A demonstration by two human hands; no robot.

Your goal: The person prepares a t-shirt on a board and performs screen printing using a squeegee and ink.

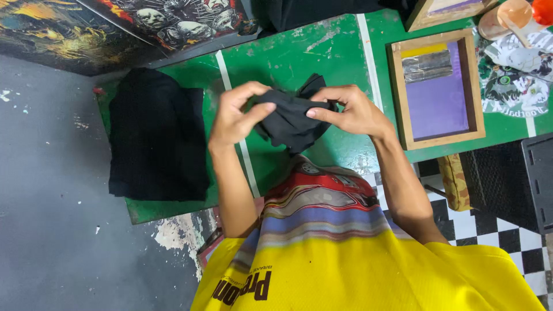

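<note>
Head view: at frame centre I see my left hand (237,115) and right hand (351,110) both pinched shut on a bunched black cloth (291,121), held above the green table (288,52). The grip is at the edges only, so I judge a loose fold could slip and drop. Upper right, a wooden frame (436,86) holds a purple screen. Left, a black stack (156,135) lies flat.

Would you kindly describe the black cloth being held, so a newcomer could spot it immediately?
Look at the green table and find the two hands above its middle. The crumpled black cloth is pinched between the left hand and right hand; the other black fabric lies flat, untouched, farther left.
</note>
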